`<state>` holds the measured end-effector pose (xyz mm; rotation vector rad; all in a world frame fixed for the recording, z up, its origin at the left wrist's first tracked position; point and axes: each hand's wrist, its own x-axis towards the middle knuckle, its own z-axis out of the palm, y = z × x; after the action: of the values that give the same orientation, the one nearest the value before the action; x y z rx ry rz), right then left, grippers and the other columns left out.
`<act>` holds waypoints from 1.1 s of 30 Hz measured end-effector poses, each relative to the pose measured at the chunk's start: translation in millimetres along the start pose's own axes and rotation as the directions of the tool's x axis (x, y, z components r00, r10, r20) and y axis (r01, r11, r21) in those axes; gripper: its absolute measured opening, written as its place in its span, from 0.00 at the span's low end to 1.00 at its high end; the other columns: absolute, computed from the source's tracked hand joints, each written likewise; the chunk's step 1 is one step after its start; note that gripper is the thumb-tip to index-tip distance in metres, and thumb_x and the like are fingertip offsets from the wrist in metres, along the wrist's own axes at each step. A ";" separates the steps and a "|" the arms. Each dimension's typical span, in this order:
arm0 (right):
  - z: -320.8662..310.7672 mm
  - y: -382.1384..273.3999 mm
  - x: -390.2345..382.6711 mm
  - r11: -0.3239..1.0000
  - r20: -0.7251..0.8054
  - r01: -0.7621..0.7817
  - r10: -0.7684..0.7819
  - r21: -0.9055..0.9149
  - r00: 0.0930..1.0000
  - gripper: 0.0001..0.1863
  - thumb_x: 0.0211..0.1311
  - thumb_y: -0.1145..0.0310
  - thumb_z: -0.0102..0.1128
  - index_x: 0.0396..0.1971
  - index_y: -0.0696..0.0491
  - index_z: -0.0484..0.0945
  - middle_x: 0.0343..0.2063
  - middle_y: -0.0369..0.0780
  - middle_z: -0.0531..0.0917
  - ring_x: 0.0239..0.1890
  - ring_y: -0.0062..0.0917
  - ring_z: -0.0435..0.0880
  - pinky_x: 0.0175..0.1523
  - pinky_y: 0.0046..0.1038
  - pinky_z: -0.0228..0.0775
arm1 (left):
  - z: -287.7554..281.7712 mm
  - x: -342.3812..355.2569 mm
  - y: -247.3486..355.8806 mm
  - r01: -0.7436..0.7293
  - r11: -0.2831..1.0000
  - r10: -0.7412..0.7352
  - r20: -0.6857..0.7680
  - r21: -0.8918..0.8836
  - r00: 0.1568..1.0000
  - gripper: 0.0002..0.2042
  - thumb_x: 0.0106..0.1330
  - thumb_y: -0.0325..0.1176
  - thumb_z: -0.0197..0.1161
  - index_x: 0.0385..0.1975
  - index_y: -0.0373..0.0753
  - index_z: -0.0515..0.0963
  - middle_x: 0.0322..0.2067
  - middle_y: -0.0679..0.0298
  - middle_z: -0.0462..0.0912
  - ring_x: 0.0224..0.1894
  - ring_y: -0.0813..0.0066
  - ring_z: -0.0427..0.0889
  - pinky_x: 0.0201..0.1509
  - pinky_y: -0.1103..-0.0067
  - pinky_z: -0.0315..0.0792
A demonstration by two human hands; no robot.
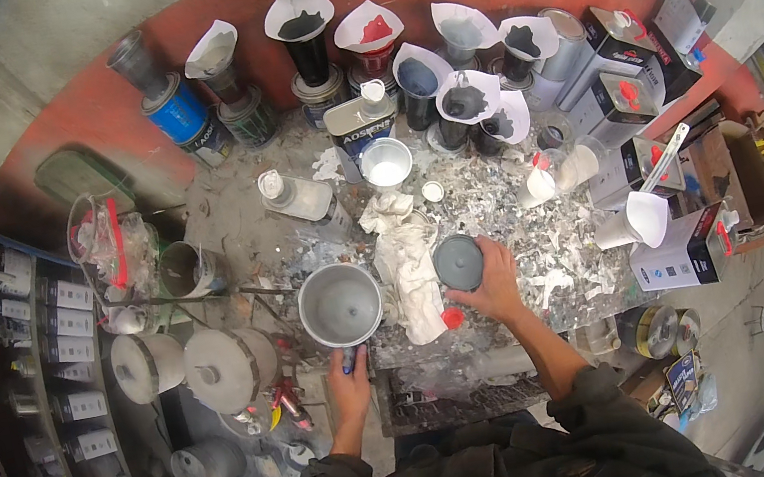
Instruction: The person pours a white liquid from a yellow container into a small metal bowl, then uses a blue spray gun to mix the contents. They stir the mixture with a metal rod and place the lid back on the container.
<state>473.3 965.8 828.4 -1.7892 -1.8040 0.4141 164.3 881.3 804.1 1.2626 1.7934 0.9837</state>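
My left hand [353,390] is closed on a dark, blue-marked grip below a metal cup [338,291] with a grey interior. My right hand [493,280] is wrapped round a round grey lid or shallow container [457,263] at the bench's middle. Between them lies a crumpled white cloth [406,280], with a small red cap [453,318] beside my right hand. Behind the cloth are a small white cap [433,192] and a white-filled cup [386,162], in front of a metal can [348,123]. A plastic bottle [301,207] stands at the back left.
Cups with paper funnels [303,39] line the back of the paint-spattered bench [564,299]. Cans [678,255] and a white cup with a stick [618,229] stand right. Round drums [227,370], a bucket [181,272] and shelving [72,381] are left. A cardboard box [735,174] is right.
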 end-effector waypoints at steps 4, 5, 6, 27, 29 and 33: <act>-17.6 11.3 -12.6 0.999 0.021 0.000 -0.001 0.044 1.000 0.53 0.38 0.51 0.80 0.63 0.59 0.61 0.60 0.51 0.68 0.63 0.46 0.64 0.68 0.44 0.53 | -9.0 -3.7 1.8 -0.140 0.970 0.140 0.014 0.200 0.990 0.22 0.62 0.38 0.68 0.51 0.31 0.74 0.51 0.44 0.75 0.54 0.47 0.73 0.59 0.63 0.65; -25.8 16.5 -16.1 0.997 -0.001 0.008 -0.008 0.077 1.000 0.53 0.38 0.52 0.80 0.63 0.58 0.60 0.59 0.50 0.68 0.62 0.46 0.64 0.68 0.44 0.54 | -8.1 -8.2 2.5 -0.125 0.942 0.138 -0.021 0.311 0.990 0.27 0.61 0.39 0.69 0.54 0.31 0.70 0.52 0.45 0.73 0.55 0.47 0.72 0.60 0.62 0.65; -34.4 21.8 -18.9 0.992 -0.017 -0.002 0.004 0.126 1.000 0.53 0.39 0.53 0.80 0.63 0.58 0.60 0.59 0.50 0.68 0.62 0.46 0.64 0.68 0.44 0.55 | -11.5 -15.6 3.5 -0.079 0.954 0.088 -0.018 0.288 0.996 0.28 0.60 0.39 0.70 0.55 0.29 0.69 0.51 0.46 0.72 0.53 0.50 0.73 0.58 0.64 0.66; -327.4 182.5 30.3 0.927 -0.389 -0.223 0.333 0.302 0.859 0.24 0.60 0.71 0.66 0.55 0.59 0.74 0.40 0.39 0.83 0.32 0.17 0.81 0.38 0.22 0.75 | 351.0 -56.0 238.3 -0.274 0.939 0.343 0.657 -0.210 0.671 0.28 0.52 0.31 0.76 0.53 0.37 0.72 0.44 0.57 0.76 0.35 0.68 0.79 0.40 0.73 0.74; -321.1 187.6 36.7 0.932 -0.377 -0.219 0.321 0.290 0.869 0.28 0.58 0.70 0.67 0.58 0.59 0.71 0.44 0.43 0.82 0.33 0.21 0.82 0.40 0.26 0.75 | 383.0 -49.0 250.8 -0.299 0.943 0.313 0.683 -0.144 0.660 0.35 0.49 0.33 0.78 0.58 0.36 0.68 0.50 0.54 0.74 0.43 0.65 0.79 0.46 0.71 0.74; -316.3 191.2 40.0 0.928 -0.372 -0.234 0.335 0.291 0.866 0.30 0.55 0.68 0.69 0.57 0.59 0.70 0.47 0.47 0.79 0.33 0.26 0.83 0.43 0.31 0.74 | 425.5 -45.1 257.9 -0.429 0.895 0.406 0.617 -0.121 0.674 0.40 0.43 0.35 0.80 0.59 0.36 0.67 0.53 0.52 0.73 0.57 0.55 0.72 0.59 0.65 0.67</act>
<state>814.6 964.6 975.7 -1.8129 -1.1489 0.3136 653.5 972.7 847.1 1.8176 1.0094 0.6295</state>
